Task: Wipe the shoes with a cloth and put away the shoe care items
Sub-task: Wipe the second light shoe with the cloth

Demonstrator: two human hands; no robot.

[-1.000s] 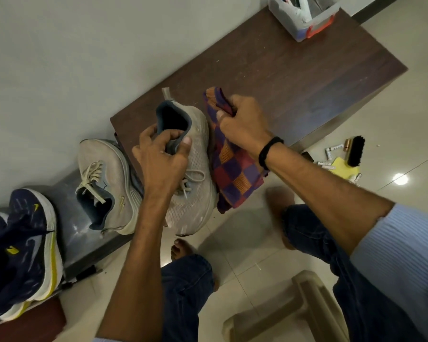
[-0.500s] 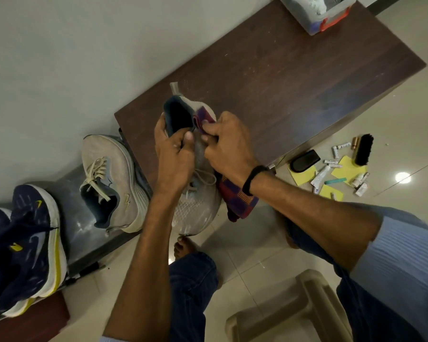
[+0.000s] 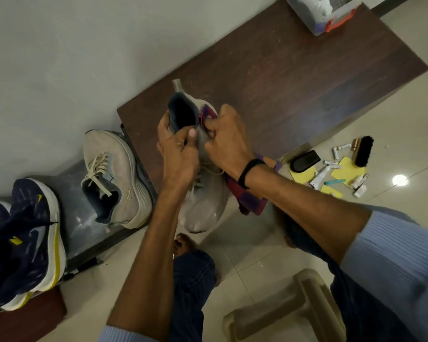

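I think the job is about half done. The left hand (image 3: 178,154) grips the grey mesh running shoe (image 3: 203,208) at its dark open top, fingers curled round the edge. It holds the shoe up in front of the near end of the dark brown wooden table (image 3: 294,77). The right hand (image 3: 226,141) has a black band on its wrist. It pinches the purple and orange checked cloth (image 3: 250,201) and presses a bunch of it on the right side of the shoe, close to the top. The rest of the cloth hangs down under the wrist. So I judge this shoe is being wiped right now.

A second grey shoe (image 3: 114,174) sits to the left on a low shiny ledge by the wall, laces loose. I cannot tell if it is clean. Further left are dark blue shoes (image 3: 27,238) with yellow stripes and thick white soles.

Nothing looks put away yet. On the floor to the right lie a black bristle brush (image 3: 362,151), a black oval pad (image 3: 304,161), small white tubes (image 3: 320,175) and flat yellow sheets (image 3: 347,170), all close together. A clear plastic box (image 3: 326,18) with an orange edge stands at the far end of the table. I guess the bits go in there.

The shoe looks soft and bendy, with a woven top. The cloth is floppy. The table is hard, flat and a bit dusty.
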